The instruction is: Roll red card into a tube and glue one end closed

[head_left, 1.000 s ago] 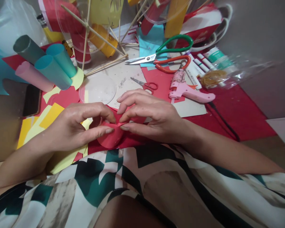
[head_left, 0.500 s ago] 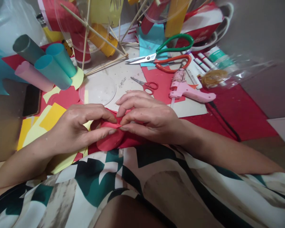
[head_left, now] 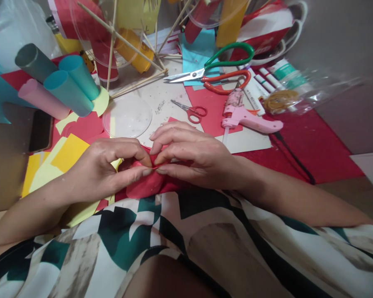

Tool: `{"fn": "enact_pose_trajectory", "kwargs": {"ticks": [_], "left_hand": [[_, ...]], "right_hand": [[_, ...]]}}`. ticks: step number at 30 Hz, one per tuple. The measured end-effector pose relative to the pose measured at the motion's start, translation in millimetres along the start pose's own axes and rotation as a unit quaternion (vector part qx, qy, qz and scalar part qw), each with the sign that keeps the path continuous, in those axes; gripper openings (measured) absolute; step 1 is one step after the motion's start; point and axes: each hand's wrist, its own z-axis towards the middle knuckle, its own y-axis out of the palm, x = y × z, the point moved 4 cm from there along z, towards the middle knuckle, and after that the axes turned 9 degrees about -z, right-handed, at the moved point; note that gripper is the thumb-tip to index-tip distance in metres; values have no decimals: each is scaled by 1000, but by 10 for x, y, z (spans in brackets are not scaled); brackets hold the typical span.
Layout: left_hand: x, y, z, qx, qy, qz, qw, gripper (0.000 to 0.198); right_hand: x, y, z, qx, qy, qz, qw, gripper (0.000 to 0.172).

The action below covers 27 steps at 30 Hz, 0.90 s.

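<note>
While both hands pinched a red paper piece, left hand met right hand, small red scissors lay beyond on the worktop

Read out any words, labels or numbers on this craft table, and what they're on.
None can be read.
The green and white labels on the tubes are too blurred.
The red paper pinched by the left hand and right hand shows no print.

The red paper, rounded at its lower edge, is pinched into a fold at the tabletop's near edge.
</note>
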Motion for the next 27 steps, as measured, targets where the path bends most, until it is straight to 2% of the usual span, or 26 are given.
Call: {"fn": "enact_pose_trajectory", "kwargs": {"ticks": [6,12,14,19,23,27], "left_hand": [[-16,28,21,-1,24,-5,1000,9],[-14,22,20,-27,49,-1,998,11],[-10,-5,9,-15,58,-1,998,10],[16,-66,-28,17,85,6,996,9],[20,-68,-38,1,85,23,996,8],[22,-65,-37,-8,103,27,994,8]], "right_hand": [[-32,15,6,-17,19,11,1000,11],[-5,-17,2,-28,9,36,999,11],[18,-61,-2,-23,13,38,999,7],[52,-164,0,-11,48,4,999,12],[59,-165,4,-19,39,6,999,11],[62,-151,3,-52,19,23,998,12]]}}
